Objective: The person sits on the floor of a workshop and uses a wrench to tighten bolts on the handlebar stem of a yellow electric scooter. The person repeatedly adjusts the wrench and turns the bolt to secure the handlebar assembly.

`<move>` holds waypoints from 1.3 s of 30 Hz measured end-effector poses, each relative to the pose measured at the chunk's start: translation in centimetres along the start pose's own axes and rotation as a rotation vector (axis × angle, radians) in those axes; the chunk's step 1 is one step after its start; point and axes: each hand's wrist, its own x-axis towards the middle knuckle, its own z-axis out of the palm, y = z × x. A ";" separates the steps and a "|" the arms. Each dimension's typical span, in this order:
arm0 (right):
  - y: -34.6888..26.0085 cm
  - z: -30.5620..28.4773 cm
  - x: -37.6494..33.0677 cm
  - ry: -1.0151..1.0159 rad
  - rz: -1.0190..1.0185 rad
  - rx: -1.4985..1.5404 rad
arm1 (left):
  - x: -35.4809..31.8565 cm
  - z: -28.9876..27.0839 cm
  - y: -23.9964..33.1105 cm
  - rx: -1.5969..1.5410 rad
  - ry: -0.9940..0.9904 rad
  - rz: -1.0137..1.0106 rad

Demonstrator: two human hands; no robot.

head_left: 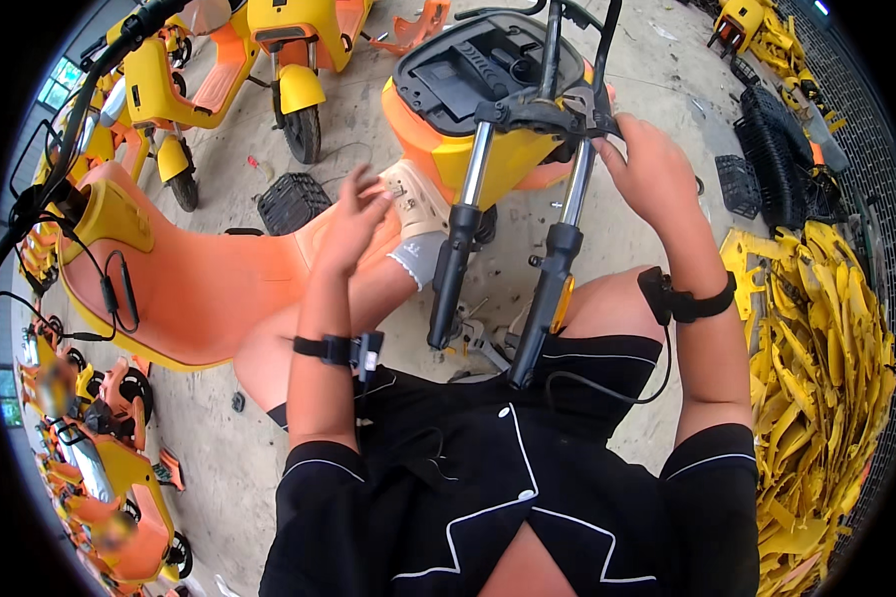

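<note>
A black-and-silver scooter front fork (475, 164) leans toward me, its two black lower tubes pointing at my lap. At its upper right, my right hand (652, 169) is closed around the end of the black fork clamp (533, 117); the palm hides part of the grip. Behind the fork sits a yellow-and-orange scooter body (418, 124) with an open black tray on top. My left hand (361, 221) is raised to the left of the fork, holding nothing, its fingers loosely bent and apart. Just beside it are a beige panel (400, 184) and an orange scooter footboard (239, 264).
Yellow scooters (294, 35) stand at the back left, more along the left edge. A black basket (294, 202) lies on the concrete floor. To the right are stacked black baskets (772, 149) and a large heap of yellow panels (816, 388). Metal tools (483, 343) lie between my legs.
</note>
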 end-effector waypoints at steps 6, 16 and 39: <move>0.8 -0.2 0.2 -0.068 -0.015 0.040 | -5.8 4.7 -3.6 -0.132 -0.234 -0.184; 1.1 -1.9 0.9 -0.226 0.011 0.064 | -7.9 8.3 -6.9 -0.322 -0.400 -0.298; -1.6 -0.8 -0.1 -0.042 0.215 -0.051 | -9.4 9.8 -4.2 -0.430 -0.180 -0.394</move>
